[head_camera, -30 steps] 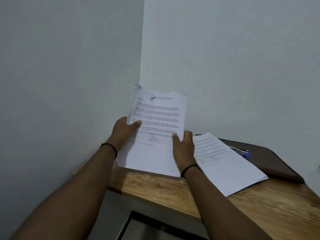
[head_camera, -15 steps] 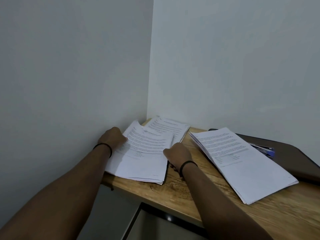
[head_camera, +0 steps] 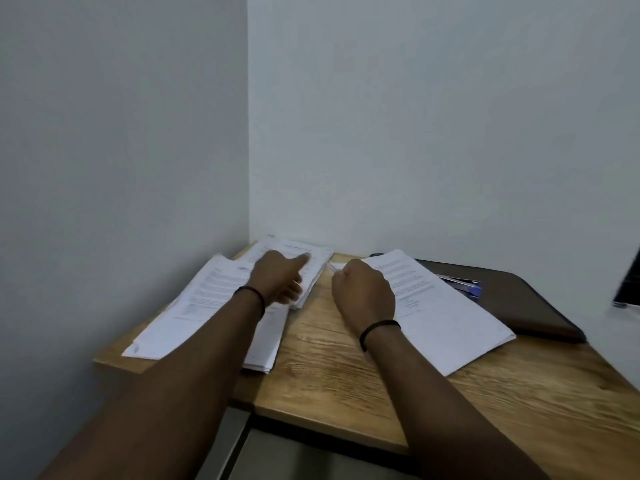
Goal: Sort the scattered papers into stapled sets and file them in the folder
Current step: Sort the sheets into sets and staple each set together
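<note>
While left grip (head_camera: 277,277) is lying flat, fingers straight, on corner papers (head_camera: 304,261) | right grip (head_camera: 363,292) is curling beside them, contents hidden | wooden tabletop (head_camera: 346,358) is meeting 2 grey walls (head_camera: 415,116)

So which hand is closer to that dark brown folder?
The right hand. It hovers over the middle papers, beside the dark brown folder; the left hand is farther off, at the corner stack.

Right hand (head_camera: 363,292) fingers curled under, hidden from view; can't tell if they grip anything. Dark folder (head_camera: 519,299) partly covered by the paper stack (head_camera: 446,313). Text unreadable. Dark object (head_camera: 628,289) right of folder cut by frame edge.
</note>
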